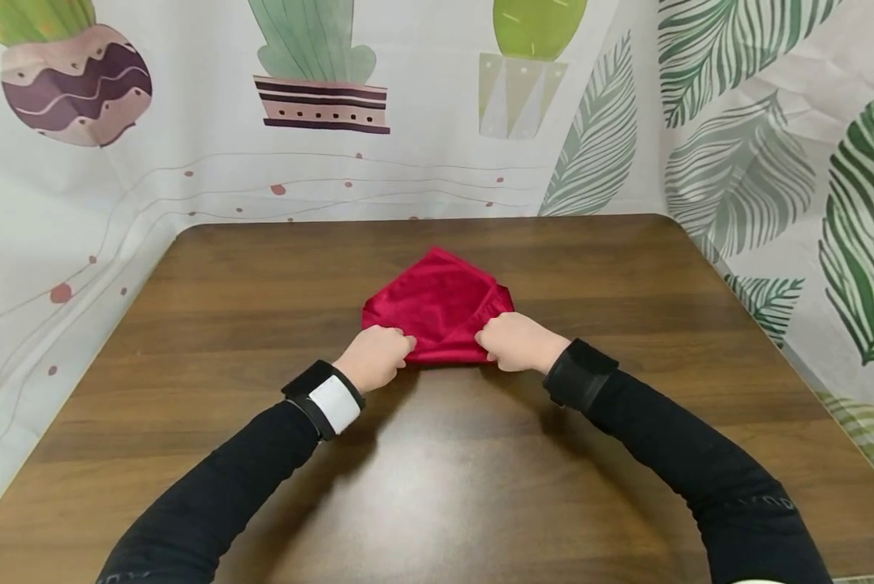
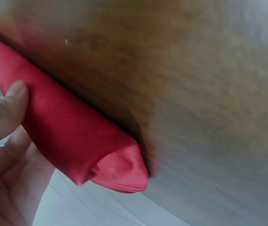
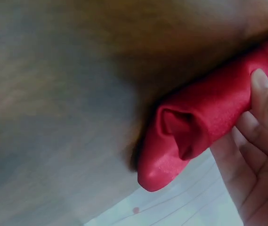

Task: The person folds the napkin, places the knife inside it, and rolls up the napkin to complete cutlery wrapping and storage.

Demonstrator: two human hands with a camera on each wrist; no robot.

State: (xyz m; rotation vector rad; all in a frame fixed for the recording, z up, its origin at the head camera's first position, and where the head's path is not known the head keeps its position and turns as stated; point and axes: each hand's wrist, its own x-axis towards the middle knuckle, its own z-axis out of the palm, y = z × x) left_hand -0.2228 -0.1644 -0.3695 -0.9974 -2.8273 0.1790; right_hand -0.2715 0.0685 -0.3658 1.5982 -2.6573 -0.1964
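Note:
A shiny red cloth (image 1: 437, 300) lies on the table, folded to a point at its far side, with its near edge turned over into a thick roll. My left hand (image 1: 380, 357) grips the near left part of that edge. In the left wrist view the thumb presses on the red roll (image 2: 72, 117), and layered folds show at its end. At the near right part, my right hand (image 1: 520, 341) pinches the same edge. The right wrist view shows the thumb on the rolled cloth (image 3: 218, 103), whose open end has a hollow fold. Some fingertips are hidden behind the cloth.
The brown wooden table (image 1: 276, 268) has rounded far corners. Behind it and along its sides hangs a white curtain (image 1: 422, 162) printed with potted cacti and green leaves. Black sleeves and dark wrist straps cover both forearms.

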